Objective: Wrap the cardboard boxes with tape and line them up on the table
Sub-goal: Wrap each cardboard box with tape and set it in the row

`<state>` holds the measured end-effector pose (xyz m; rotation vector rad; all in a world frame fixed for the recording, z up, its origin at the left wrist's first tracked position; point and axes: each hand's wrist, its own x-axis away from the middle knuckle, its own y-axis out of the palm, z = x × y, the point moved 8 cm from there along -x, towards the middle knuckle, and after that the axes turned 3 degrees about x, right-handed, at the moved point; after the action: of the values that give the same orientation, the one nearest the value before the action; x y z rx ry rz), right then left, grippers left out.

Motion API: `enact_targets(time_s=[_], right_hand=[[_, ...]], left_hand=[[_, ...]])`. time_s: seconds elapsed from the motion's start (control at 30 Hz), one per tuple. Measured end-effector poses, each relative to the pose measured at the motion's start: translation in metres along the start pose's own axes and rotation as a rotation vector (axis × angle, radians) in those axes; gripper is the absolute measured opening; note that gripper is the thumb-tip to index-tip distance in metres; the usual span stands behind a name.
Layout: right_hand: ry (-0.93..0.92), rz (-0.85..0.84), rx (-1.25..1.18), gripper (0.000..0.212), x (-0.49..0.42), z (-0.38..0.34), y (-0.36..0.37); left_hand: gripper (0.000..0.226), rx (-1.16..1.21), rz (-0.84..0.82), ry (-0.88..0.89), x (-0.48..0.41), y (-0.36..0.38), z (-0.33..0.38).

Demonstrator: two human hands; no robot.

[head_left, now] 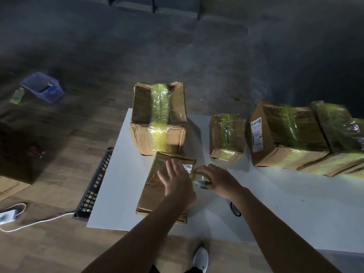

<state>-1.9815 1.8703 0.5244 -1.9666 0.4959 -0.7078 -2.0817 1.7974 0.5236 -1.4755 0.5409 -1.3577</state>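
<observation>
Cardboard, low and flat: the flat box (pixel 153 190) lies at six o'clock from the big taped box (pixel 157 123) on the table (pixel 118 194). The left hand (pixel 175 180) presses it with straight fingers. At its three o'clock, the right hand (pixel 218 180) grips the tape roll (pixel 199 179). A strip seems to reach the corner, though glare blurs it. Should the pressing hand ease, the pull could drag the box or wrinkle the tape.

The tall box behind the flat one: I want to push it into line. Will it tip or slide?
The tall box stands highest, so a high push might tip it; push low. Its creased walls probably give under a grip. The glossy tape band may be slippery.
</observation>
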Motion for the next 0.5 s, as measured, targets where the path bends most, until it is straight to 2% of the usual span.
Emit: enact_targets(time_s=[0.17,0.27,0.37,0.43,0.5], right_hand=[[-0.061,0.132,0.005,0.048,0.003,-0.013,-0.025],[-0.140,0.242,-0.109,0.053,0.009,-0.027,-0.057],[-0.153,0.348,-0.208,0.059,0.008,-0.038,-0.087],[-0.221,0.331,-0.143,0.055,0.005,-0.055,-0.089],[-0.277,0.252,-0.069,0.055,0.000,-0.071,-0.078]], left_hand=[[0.082,0.279,0.097,-0.034,0.006,-0.012,-0.005],[0.075,0.598,0.131,0.069,0.011,-0.022,-0.015],[0.054,0.982,0.193,0.209,0.019,-0.040,-0.026],[0.059,1.038,0.242,0.259,0.025,-0.047,-0.033],[0.068,0.940,0.298,0.254,0.029,-0.046,-0.043]])
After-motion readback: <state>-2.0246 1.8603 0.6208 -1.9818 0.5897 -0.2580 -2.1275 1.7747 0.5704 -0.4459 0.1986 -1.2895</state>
